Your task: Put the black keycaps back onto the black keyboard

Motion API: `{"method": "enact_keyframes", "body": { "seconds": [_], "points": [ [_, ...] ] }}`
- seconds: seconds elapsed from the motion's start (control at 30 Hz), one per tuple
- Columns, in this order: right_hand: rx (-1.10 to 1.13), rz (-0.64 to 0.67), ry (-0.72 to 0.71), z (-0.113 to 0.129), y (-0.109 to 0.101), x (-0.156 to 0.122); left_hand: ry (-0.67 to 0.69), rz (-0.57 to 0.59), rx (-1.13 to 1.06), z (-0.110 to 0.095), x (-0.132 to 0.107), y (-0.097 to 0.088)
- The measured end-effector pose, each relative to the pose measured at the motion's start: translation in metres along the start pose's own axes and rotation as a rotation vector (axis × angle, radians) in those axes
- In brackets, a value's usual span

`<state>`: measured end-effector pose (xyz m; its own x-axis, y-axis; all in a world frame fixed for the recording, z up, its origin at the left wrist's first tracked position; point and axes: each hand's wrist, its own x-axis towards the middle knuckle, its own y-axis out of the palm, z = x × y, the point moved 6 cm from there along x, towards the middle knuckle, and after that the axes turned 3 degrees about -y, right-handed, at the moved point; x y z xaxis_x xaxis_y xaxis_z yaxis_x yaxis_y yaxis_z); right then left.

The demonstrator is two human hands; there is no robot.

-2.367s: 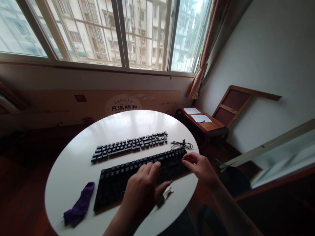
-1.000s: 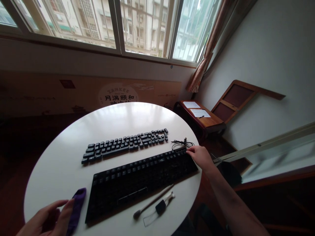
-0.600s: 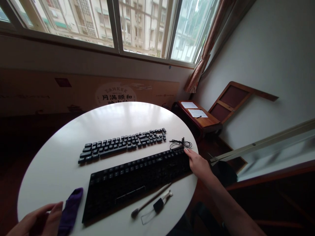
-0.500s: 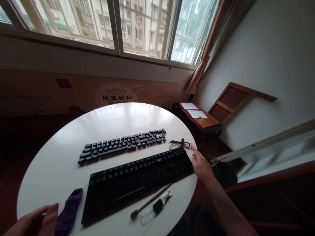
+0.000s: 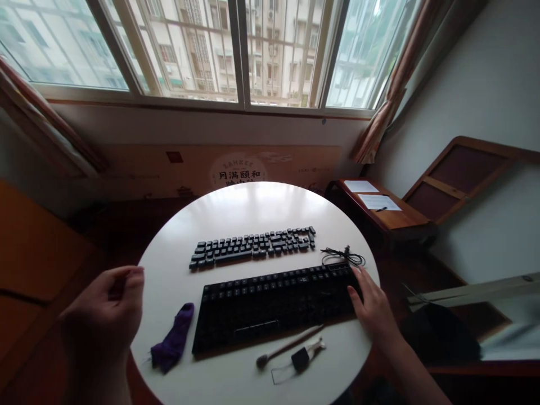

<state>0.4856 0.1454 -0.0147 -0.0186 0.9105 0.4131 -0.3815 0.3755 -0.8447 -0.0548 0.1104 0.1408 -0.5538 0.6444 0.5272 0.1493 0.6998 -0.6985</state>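
"Head view up on your monitor? Take it from the left."

"I have the left hand [image 5: 107, 304] by the edge of the white table [image 5: 236, 214], fingers curled in, thumb meeting the fingertips. From here I can't tell if anything is pinched."

"Next?"

"Purple cloth [image 5: 174, 338], crumpled, just beside the black keyboard [image 5: 270, 306]. That lies mid-table, keycaps seated along its far rows. Behind it, loose keycaps [image 5: 253, 247] sit in rows; in front, a brush [image 5: 289, 346] and a wire-looped tool [image 5: 300, 360]."

"And farther right?"

"I see a coiled cable [image 5: 343, 257] near the keyboard's far corner, then the right hand [image 5: 373, 306], loosely spread, its thumb over the keyboard's right end, grasping nothing I can make out."
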Motion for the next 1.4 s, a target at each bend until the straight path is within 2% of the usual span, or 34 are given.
{"method": "enact_keyframes", "body": {
  "seconds": [0.03, 0.07, 0.1, 0.13, 0.23, 0.33, 0.43, 0.53, 0.73, 0.9, 1.0, 1.07, 1.13, 1.23, 1.33, 1.4],
  "points": [
    [-0.003, -0.01, -0.005, -0.002, 0.002, -0.002, -0.059, 0.068, 0.025, -0.004, 0.013, 0.007],
    [-0.001, -0.022, -0.006, -0.004, 0.003, -0.005, -0.072, 0.191, 0.045, -0.008, 0.024, 0.02],
    [0.008, -0.037, -0.005, -0.006, 0.004, -0.007, -0.03, 0.367, 0.051, -0.012, 0.035, 0.04],
    [0.025, -0.055, 0.002, -0.008, 0.005, -0.009, -0.029, 0.463, 0.071, -0.012, 0.045, 0.058],
    [0.093, -0.093, 0.043, -0.015, 0.006, -0.014, -0.052, 0.585, 0.038, -0.003, 0.071, 0.109],
    [0.13, -0.077, 0.098, -0.02, 0.008, -0.018, -0.041, 0.7, -0.02, 0.003, 0.082, 0.153],
    [0.143, -0.07, 0.15, -0.022, 0.007, -0.02, -0.029, 0.798, -0.054, 0.001, 0.083, 0.18],
    [0.151, -0.068, 0.176, -0.022, 0.005, -0.02, -0.027, 0.851, -0.057, -0.001, 0.082, 0.191],
    [0.149, -0.056, 0.214, -0.026, 0.005, -0.021, -0.049, 0.871, -0.073, 0.002, 0.082, 0.203],
    [0.136, -0.025, 0.199, -0.03, 0.006, -0.022, -0.104, 0.822, -0.119, 0.007, 0.089, 0.209],
    [0.135, -0.007, 0.203, -0.03, 0.005, -0.023, -0.159, 0.795, -0.167, 0.01, 0.093, 0.199],
    [0.14, -0.003, 0.216, -0.029, 0.003, -0.024, -0.181, 0.791, -0.224, 0.01, 0.086, 0.183],
    [0.141, -0.002, 0.229, -0.026, 0.0, -0.024, -0.174, 0.809, -0.294, 0.008, 0.068, 0.161],
    [0.11, 0.003, 0.239, -0.021, -0.004, -0.022, -0.087, 0.903, -0.402, 0.0, 0.019, 0.127],
    [0.064, 0.003, 0.219, -0.013, -0.009, -0.019, 0.003, 0.848, -0.477, -0.002, -0.03, 0.098],
    [0.041, 0.005, 0.206, -0.008, -0.011, -0.017, 0.049, 0.821, -0.484, 0.001, -0.055, 0.089]
  ]
}}
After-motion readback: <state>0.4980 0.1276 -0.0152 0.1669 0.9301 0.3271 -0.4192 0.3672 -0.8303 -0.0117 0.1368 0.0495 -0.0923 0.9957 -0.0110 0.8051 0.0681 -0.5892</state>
